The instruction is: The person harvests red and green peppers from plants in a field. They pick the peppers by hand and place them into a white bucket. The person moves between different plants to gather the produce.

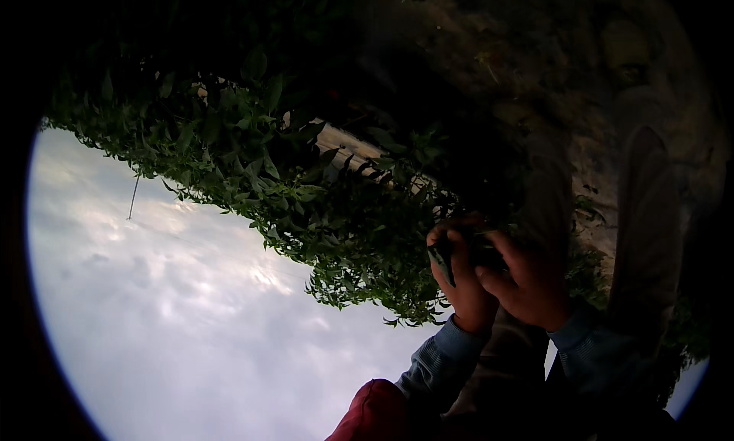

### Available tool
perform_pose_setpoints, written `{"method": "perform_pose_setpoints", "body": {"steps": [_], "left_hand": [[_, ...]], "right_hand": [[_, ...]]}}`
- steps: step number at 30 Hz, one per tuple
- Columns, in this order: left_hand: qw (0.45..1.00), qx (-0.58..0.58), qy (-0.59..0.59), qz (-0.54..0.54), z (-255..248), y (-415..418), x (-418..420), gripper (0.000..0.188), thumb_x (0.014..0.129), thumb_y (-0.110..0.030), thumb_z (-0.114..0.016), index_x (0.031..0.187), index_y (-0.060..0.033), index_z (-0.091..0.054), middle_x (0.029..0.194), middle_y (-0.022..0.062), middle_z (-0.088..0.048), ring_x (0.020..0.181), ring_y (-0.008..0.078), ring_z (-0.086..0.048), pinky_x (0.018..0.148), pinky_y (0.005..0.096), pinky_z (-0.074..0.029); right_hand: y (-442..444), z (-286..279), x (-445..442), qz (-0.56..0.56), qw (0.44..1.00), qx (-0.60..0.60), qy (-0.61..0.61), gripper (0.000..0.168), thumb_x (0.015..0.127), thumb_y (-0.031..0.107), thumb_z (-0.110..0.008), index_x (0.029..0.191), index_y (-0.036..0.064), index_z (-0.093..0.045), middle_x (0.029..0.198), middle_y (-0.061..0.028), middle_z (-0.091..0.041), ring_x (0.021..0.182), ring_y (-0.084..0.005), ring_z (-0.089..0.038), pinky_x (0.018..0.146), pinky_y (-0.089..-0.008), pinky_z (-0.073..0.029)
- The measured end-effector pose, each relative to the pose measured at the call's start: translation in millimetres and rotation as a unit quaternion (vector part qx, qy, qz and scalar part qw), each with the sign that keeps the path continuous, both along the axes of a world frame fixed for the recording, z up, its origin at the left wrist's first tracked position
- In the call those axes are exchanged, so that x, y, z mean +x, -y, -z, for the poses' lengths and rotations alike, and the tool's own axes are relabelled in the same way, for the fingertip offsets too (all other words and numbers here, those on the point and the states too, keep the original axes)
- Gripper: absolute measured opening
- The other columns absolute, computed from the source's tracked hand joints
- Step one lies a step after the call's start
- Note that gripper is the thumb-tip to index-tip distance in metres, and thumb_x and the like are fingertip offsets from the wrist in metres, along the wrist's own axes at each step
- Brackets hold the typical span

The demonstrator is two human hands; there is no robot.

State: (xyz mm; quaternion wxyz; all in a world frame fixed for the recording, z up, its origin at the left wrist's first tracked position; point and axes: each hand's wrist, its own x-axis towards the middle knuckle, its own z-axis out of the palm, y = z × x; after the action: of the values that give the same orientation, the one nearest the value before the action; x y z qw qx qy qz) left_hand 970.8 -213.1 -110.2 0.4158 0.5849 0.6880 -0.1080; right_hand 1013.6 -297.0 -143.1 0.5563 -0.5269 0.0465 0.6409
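Observation:
My left hand (pixel 464 274) is at the edge of a leafy green plant (pixel 287 194), its fingers curled, with a dark green leaf (pixel 442 264) lying against them. Close beside it, my right hand (pixel 524 280) bends its thumb and fingers towards the left one. The hands nearly meet around a dark patch of foliage. Shadow hides the fingertips, so what lies between them cannot be told. Both wrists come out of blue-grey cuffs, and a red sleeve or garment covers the upper part of the left arm.
Dense leafy plants stretch from the upper left to the hands. Bare brown soil (pixel 593 226) shows at the right, around my trousered legs (pixel 645 211). A pale strip (pixel 350 145) shows through the leaves. Cloudy sky fills the lower left, with a thin pole (pixel 134 197) against it.

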Motion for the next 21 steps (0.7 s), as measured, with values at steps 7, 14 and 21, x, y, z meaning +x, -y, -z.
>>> {"method": "perform_pose_setpoints", "body": {"steps": [7, 14, 21], "left_hand": [[0.990, 0.038, -0.021, 0.135, 0, -29, 6, 0.017, 0.085, -0.003, -0.038, 0.102, -0.0002, -0.041, 0.094, 0.0099, -0.050, 0.087, 0.0143, -0.049, 0.076, 0.0254, -0.041], [0.924, -0.377, -0.012, 0.061, -43, -11, 2, 0.075, 0.080, 0.006, -0.047, 0.136, -0.0043, 0.002, 0.139, 0.0135, -0.015, 0.127, 0.0223, -0.022, 0.100, 0.0336, -0.026], [0.941, -0.253, -0.070, 0.215, 7, -127, -24, 0.026, 0.085, -0.005, -0.047, 0.108, 0.0037, -0.051, 0.094, 0.0114, -0.062, 0.088, 0.0178, -0.059, 0.077, 0.0285, -0.047]], "right_hand": [[-1, 7, -4, 0.113, 0.990, -0.074, -0.048, 0.036, 0.076, 0.011, -0.061, 0.108, 0.001, -0.048, 0.089, -0.0163, -0.058, 0.076, -0.0282, -0.059, 0.063, -0.0345, -0.046], [-16, 10, 0, 0.057, 0.990, -0.103, 0.082, 0.028, 0.072, 0.005, -0.063, 0.095, 0.003, -0.048, 0.082, -0.0123, -0.051, 0.075, -0.0252, -0.055, 0.063, -0.0322, -0.044], [-24, 16, -21, 0.205, 0.957, -0.166, -0.123, 0.012, 0.082, -0.002, -0.050, 0.092, 0.003, -0.046, 0.075, -0.0058, -0.051, 0.063, -0.0115, -0.051, 0.053, -0.0247, -0.041]]}}
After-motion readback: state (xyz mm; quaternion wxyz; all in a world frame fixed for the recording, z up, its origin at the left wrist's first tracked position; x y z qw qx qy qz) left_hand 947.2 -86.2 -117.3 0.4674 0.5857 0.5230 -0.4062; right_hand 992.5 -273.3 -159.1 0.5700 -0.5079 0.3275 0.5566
